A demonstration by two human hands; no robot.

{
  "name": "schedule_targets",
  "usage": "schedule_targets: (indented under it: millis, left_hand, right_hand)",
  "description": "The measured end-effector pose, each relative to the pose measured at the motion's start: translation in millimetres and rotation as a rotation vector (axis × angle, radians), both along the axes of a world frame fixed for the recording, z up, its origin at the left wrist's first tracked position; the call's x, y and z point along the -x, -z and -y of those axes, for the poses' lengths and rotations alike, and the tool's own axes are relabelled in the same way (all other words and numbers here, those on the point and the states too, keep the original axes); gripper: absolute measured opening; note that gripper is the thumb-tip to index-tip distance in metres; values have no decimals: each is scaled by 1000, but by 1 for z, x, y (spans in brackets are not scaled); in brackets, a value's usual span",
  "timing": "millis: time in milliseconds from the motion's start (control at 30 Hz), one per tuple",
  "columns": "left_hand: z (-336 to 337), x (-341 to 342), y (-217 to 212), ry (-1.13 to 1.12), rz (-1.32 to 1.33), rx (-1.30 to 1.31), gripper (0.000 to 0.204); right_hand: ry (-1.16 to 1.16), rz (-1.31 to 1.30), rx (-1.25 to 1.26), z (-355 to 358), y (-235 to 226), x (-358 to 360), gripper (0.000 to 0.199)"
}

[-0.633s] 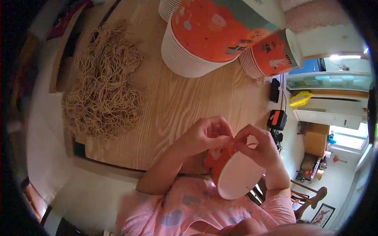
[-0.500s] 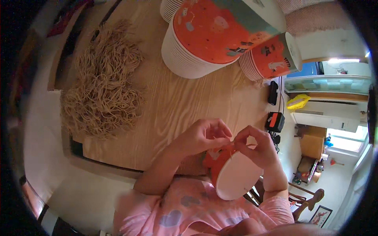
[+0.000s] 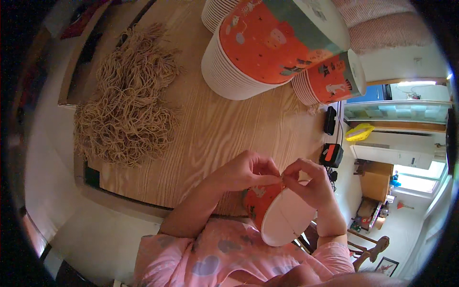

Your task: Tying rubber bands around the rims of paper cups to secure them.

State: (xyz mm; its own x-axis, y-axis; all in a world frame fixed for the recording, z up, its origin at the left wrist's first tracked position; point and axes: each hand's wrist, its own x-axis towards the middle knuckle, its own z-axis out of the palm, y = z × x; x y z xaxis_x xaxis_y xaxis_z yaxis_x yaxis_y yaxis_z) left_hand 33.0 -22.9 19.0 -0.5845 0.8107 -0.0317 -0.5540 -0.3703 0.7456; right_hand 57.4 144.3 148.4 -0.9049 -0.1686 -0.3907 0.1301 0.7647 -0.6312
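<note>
orange paper cup held at near bench edge, white inside facing up. left hand and right hand pinch its rim, grip narrow. cup stacks far; tan string pile far left.

Daylight enters from the windows at the right edge of the frame, where the panes are blown out to near white. The wooden table in the centre is evenly and warmly lit, with soft shadows under the stack of orange paper cups and the heap of tan cords. The fisheye lens bends the table's edges and squeezes the room at the right. A black vignette rings the frame, with slight softness and colour fringing near it. The centre is sharp.
</note>
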Motion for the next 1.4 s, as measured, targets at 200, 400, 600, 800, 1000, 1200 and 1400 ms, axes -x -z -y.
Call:
schedule_targets:
  millis: [200,400,600,800,1000,1200,1400]
  left_hand:
    - [-3,-1,6,-34,-52,-20,18]
    - [2,1,-1,-31,-8,-25,14]
    - [4,-1,-5,-48,44,-59,6]
    - [5,-3,-11,-68,83,-111,7]
    - [8,0,-10,-120,171,-57,12]
    - [0,0,-9,-126,137,-92,17]
    - [-12,-8,-3,-241,-62,-147,45]
  right_hand:
    - [-132,-124,-41,2,2,3,9]
    - [-142,-132,-48,1,3,3,7]
    - [-191,-107,-24,-2,2,3,8]
    - [-270,-160,-23,-2,4,4,7]
    - [40,-336,-68,-4,2,-6,11]
    - [-321,-315,-215,7,-11,-2,22]
    - [-96,-174,15,1,-11,-6,9]
